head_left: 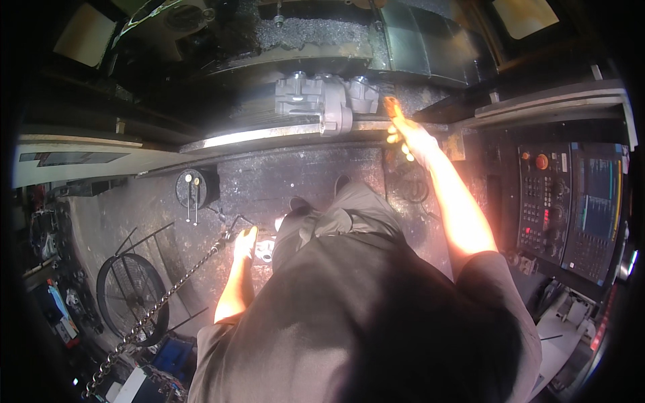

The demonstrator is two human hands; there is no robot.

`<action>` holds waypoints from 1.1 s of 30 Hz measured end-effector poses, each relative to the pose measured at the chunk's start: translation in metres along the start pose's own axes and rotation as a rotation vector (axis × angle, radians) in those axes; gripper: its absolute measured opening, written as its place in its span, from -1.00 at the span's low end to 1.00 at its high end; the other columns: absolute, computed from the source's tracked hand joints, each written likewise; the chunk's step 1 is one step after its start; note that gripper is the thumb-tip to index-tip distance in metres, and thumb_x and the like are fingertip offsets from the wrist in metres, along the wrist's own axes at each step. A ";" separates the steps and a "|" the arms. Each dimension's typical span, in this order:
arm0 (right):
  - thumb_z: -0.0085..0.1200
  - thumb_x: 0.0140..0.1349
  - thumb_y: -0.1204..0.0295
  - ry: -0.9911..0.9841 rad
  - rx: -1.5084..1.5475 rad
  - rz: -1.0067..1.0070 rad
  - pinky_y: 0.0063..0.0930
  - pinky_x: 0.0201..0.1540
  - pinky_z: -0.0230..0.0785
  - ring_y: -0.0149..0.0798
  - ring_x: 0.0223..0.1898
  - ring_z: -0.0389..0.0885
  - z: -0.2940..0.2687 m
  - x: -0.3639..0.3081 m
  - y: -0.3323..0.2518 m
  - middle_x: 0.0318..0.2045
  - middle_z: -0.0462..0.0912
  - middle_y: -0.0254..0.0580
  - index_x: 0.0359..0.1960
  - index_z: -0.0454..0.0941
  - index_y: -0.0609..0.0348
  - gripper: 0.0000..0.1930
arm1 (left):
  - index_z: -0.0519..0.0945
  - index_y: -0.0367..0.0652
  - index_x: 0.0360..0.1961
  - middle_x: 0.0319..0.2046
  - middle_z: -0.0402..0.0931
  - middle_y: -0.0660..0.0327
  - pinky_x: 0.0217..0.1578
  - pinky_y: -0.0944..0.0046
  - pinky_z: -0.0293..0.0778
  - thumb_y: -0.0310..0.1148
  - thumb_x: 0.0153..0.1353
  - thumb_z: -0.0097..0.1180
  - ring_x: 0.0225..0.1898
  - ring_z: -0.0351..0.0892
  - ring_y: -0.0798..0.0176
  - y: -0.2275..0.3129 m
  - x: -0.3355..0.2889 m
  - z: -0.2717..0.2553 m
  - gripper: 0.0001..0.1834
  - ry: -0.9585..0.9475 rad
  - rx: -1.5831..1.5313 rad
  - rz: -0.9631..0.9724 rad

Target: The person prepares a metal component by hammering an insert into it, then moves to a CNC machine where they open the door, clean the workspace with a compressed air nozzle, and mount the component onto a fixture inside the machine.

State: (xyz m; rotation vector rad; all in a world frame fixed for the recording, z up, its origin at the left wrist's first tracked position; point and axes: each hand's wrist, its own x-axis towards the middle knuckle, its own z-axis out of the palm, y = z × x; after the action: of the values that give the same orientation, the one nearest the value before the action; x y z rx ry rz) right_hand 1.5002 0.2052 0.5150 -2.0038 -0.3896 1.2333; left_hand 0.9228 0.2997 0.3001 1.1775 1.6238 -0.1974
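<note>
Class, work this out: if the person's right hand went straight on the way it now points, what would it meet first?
The right hand would probably meet the right end of the grey metal casting, though depth is unclear and it might pass just beside it.

The casting (334, 107) sits at the frame's upper centre, the right hand (415, 142) just right of it. The panel (545, 201) stands far right. Left of centre, the left hand (245, 243) is near the chain (176, 287), which runs lower left, before the round frame (131, 290).
</note>
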 end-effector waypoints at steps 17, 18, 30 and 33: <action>-0.27 0.25 -0.52 -0.213 -0.264 0.263 -0.34 -0.50 0.30 -0.35 -0.60 0.34 -0.002 0.203 -0.044 -0.16 0.69 -0.14 0.15 0.55 0.06 -0.10 | 0.59 -0.31 0.21 0.15 0.63 -0.05 0.23 0.09 0.40 0.09 0.34 0.21 0.19 0.57 0.00 -0.021 -0.084 0.068 -0.32 0.112 -0.034 -0.189; -0.20 0.30 -0.44 -0.249 -0.251 0.263 -0.30 -0.48 0.33 -0.34 -0.59 0.36 -0.002 0.209 -0.044 -0.15 0.69 -0.15 0.16 0.56 0.04 -0.18 | 0.59 -0.31 0.21 0.14 0.64 -0.04 0.22 0.08 0.41 0.08 0.33 0.21 0.19 0.58 0.01 -0.026 -0.090 0.074 -0.33 0.114 -0.012 -0.225; -0.02 0.41 -0.15 -0.436 -0.150 0.005 -0.45 -0.68 0.22 -0.45 -0.66 0.34 0.014 0.195 -0.070 -0.35 0.66 -0.32 -0.07 0.57 0.05 -0.50 | 0.58 -0.32 0.21 0.17 0.61 -0.09 0.25 0.10 0.39 0.12 0.31 0.21 0.23 0.55 -0.06 -0.039 -0.143 0.145 -0.29 0.156 -0.076 -0.257; 0.00 0.40 -0.22 -0.422 -0.199 0.032 -0.57 -0.67 0.18 -0.53 -0.65 0.31 0.023 0.209 -0.078 -0.31 0.69 -0.31 0.01 0.57 0.08 -0.42 | 0.57 -0.30 0.23 0.19 0.59 -0.11 0.26 0.10 0.39 0.13 0.32 0.19 0.25 0.54 -0.06 -0.058 -0.137 0.152 -0.28 0.211 -0.059 -0.244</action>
State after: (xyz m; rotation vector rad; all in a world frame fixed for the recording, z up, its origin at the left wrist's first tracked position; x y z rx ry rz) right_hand 1.5924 0.3919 0.4319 -1.9076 -0.7099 1.6987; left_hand 0.9688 0.0939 0.3239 0.9791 1.9464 -0.1842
